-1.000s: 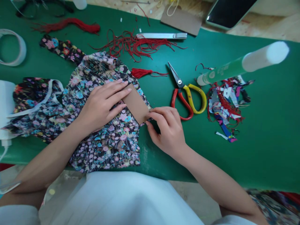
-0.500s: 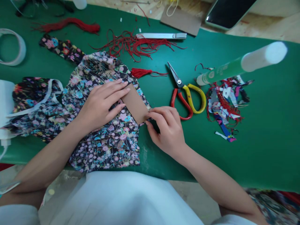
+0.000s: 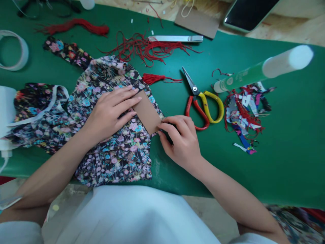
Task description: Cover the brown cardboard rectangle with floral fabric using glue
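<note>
My left hand [image 3: 111,110] lies flat with its fingers stretched out on a dark floral fabric [image 3: 122,152]. Its fingertips rest on the upper left edge of a small brown cardboard rectangle [image 3: 147,113], which lies on that fabric. At the card's lower right end, my right hand [image 3: 181,140] is closed in a pinch on its corner. The fabric's edge runs under the same spot; whether it is also between the fingers I cannot tell. Just right of this hand lie scissors [image 3: 195,89] with one red and one yellow handle, blades slightly apart. A red tassel [image 3: 152,78] lies above the card.
Loose red cords [image 3: 142,49] and metal tweezers [image 3: 175,39] lie farther back. On the right a green-and-white glue tube [image 3: 246,78] stands beside fabric scraps [image 3: 245,112]. A tape roll [image 3: 22,54] is at left, a phone [image 3: 248,13] at the back, on the green mat [image 3: 286,145] and wood.
</note>
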### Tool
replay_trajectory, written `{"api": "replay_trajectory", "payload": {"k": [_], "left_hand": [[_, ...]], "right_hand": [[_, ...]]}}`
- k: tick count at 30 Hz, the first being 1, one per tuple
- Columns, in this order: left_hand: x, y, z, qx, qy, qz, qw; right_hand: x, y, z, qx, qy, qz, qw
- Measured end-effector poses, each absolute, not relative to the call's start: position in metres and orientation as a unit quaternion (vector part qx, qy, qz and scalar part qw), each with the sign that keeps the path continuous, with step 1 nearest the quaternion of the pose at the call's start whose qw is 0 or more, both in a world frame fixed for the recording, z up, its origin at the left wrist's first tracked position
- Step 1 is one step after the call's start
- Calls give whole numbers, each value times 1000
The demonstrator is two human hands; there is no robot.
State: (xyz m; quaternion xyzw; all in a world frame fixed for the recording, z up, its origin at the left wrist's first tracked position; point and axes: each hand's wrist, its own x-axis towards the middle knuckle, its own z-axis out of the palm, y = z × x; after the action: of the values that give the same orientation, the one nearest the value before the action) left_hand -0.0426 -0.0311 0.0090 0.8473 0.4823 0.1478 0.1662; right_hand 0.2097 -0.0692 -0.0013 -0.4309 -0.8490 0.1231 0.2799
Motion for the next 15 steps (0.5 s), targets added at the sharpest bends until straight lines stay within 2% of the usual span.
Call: {"api": "replay_trajectory", "payload": {"k": [15], "left_hand": [[-43, -31, 7, 851, 480, 148, 155]], "right_hand": [[209, -69, -1, -432, -850, 118, 277]]}}
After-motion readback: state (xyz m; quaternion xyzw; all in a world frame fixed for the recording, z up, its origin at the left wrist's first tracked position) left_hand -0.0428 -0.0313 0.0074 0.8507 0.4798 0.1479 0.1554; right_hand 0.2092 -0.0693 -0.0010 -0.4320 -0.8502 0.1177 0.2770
